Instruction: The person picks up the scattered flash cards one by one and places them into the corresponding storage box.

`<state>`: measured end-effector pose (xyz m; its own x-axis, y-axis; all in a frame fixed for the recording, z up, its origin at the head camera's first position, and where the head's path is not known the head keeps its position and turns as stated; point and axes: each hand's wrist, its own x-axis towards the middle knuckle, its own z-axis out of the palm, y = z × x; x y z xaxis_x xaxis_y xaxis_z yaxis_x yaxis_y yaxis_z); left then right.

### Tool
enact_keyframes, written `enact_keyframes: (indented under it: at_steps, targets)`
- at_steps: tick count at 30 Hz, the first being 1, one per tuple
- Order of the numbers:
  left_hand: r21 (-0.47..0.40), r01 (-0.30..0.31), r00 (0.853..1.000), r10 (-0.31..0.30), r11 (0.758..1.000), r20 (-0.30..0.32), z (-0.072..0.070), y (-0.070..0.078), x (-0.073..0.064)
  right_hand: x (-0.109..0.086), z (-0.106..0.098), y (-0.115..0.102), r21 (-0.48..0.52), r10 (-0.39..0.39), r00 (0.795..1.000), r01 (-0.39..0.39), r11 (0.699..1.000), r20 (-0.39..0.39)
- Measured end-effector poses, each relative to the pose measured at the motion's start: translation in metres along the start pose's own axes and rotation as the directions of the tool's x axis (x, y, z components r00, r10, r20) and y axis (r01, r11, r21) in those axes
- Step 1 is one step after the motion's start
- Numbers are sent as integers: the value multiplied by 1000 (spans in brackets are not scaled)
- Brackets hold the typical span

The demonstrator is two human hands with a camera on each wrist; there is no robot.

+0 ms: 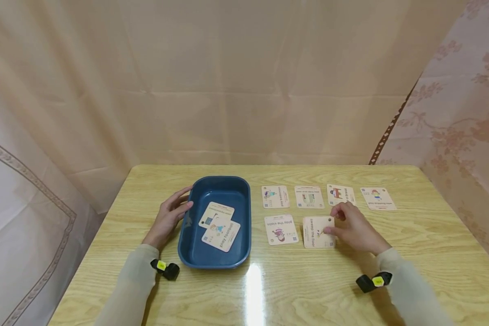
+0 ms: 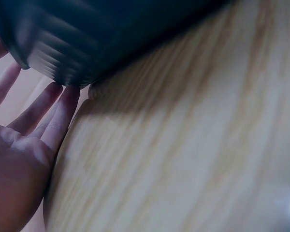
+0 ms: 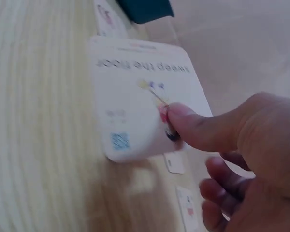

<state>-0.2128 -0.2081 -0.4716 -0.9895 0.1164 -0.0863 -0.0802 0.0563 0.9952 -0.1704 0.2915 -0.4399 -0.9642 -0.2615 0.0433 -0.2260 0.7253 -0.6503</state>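
My right hand (image 1: 354, 228) pinches a "sweep the floor" card (image 1: 313, 228) between thumb and fingers. In the right wrist view the card (image 3: 140, 104) is tilted, held a little above the table, its printed face showing. At the left, my left hand (image 1: 169, 220) rests against the side of a blue tray (image 1: 214, 262), thumb at the rim. The left wrist view shows its fairly straight fingers (image 2: 38, 108) touching the tray's outer wall (image 2: 82, 43). Inside the tray, a "play football" card (image 1: 224, 234) partly covers another card (image 1: 224, 211).
A "play the violin" card (image 1: 281, 230) lies between the tray and my right hand. Behind lies a row of cards: a badminton card (image 1: 275, 197), a card with a green picture (image 1: 309, 198), one with a red desk (image 1: 339, 194) and one at the far right (image 1: 378, 199).
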Motion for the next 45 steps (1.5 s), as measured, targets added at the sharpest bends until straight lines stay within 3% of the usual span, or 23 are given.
enact_keyframes:
  at_steps: [4, 11, 15, 23, 38, 45]
  targets:
    - [-2, 1, 1000, -1, 1000, -2, 0, 0, 0, -3, -8, 5, 52, -91, 996, 89, 995, 28]
    - [-5, 7, 1000, -7, 1000, -3, 0, -1, 1, -9, -20, 10, 123, -176, 978, 163, 979, 110]
    - [-5, 9, 1000, -9, 1000, -5, 0, 0, 1, -11, -25, 7, 176, -199, 968, 171, 969, 153]
    - [-6, 9, 1000, -9, 1000, -2, 1, 0, -1, -9, -24, -5, 308, -180, 972, 127, 943, 151]
    - [-1, -8, 1000, 8, 1000, 7, -1, -2, 0, 20, 12, -71, 528, -219, 976, 178, 831, 15]
    - [-4, 0, 1000, 0, 1000, 9, -1, -1, 1, 34, 32, -106, 608, -208, 978, 153, 779, 19]
